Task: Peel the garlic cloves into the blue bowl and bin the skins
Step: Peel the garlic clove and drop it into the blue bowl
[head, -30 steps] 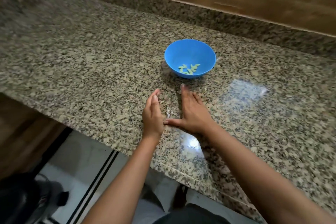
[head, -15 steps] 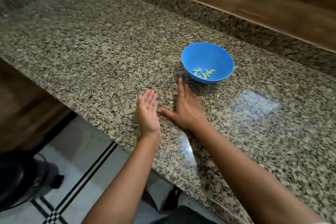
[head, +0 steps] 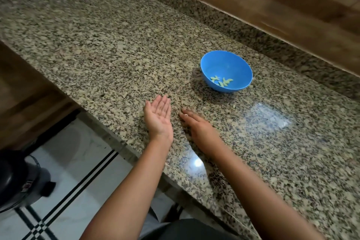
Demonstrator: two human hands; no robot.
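Granite worktop point(head: 97, 35) carries the blue bowl point(head: 241, 64), peeled garlic cloves point(head: 222, 82) inside, ahead and to the right of both hands, nearer the right hand point(head: 198, 130). That hand lies flat, palm down; the left hand point(head: 158, 115) lies just beside it, palm up, fingers straight. Skins are too small to make out.

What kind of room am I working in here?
Most likely a home kitchen: a speckled granite countertop with a raised back edge, a blue bowl holding peeled garlic cloves, and tiled floor below.
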